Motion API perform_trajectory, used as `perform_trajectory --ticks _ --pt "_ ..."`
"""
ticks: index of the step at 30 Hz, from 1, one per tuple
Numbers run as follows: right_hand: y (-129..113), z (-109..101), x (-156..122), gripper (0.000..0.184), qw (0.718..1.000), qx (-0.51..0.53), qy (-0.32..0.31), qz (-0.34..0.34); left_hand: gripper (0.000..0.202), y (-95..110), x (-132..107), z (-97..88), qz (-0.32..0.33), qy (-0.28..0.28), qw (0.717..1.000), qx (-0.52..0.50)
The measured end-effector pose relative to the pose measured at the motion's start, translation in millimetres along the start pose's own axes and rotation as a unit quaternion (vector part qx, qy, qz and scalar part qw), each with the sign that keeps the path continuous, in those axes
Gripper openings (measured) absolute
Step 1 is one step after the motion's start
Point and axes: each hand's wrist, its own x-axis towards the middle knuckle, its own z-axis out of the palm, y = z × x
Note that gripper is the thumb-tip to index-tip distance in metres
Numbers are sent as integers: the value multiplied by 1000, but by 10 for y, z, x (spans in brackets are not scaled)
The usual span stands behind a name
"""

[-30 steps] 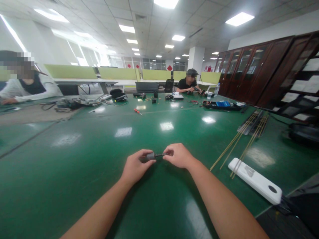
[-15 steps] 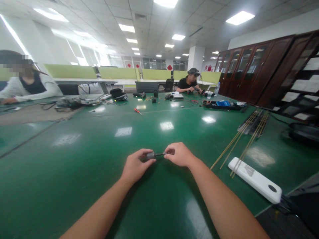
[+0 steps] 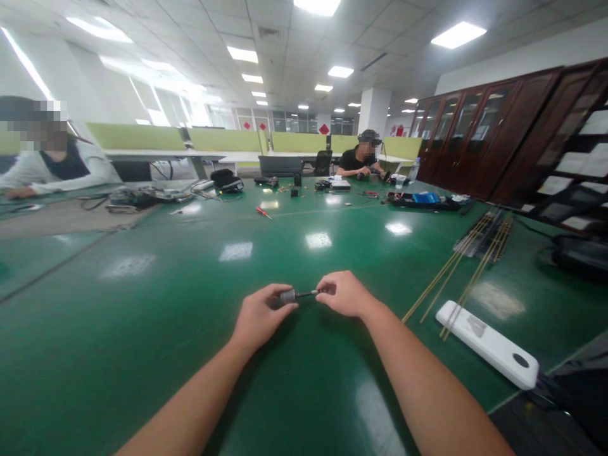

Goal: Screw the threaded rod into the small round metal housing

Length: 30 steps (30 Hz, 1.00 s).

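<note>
My left hand [image 3: 259, 316] is closed around a small grey metal cylinder [image 3: 287, 296] held just above the green table [image 3: 142, 304]. A thin dark rod [image 3: 306, 294] sticks out of the cylinder to the right. My right hand [image 3: 344, 293] pinches the far end of that rod with fingertips together. Both hands meet at the middle of the view, close to the table's near edge.
A white power strip [image 3: 489, 344] lies at the right, with long thin brass rods [image 3: 456, 272] running away behind it. Far across the table sit tools, cables, a red screwdriver [image 3: 263, 213] and a laptop [image 3: 279, 166]. One person sits at the far end, another at the left.
My right hand's fingers have shifted slightly along the rod. The person at the far end has raised their head a little. Otherwise nothing has moved.
</note>
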Motion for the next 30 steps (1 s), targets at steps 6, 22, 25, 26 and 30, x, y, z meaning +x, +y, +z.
perform_trajectory --ticks 6,22,25,26,30 --pt "5 -6 1 12 1000 -6 1 0 31 27 3 -14 4 6 1000 3" --pt "0 -23 -6 11 1000 -8 -2 0 31 36 3 -20 -16 -3 1000 -4" --pt "0 -29 -10 11 1000 -15 -2 -5 32 31 3 -18 -18 -2 1000 -7" --pt "-1 -31 -9 11 1000 -15 -2 -6 33 29 5 -19 -21 -2 1000 -7" --pt "-8 -30 -2 11 1000 -10 -10 -5 35 31 14 -36 -30 4 1000 -7"
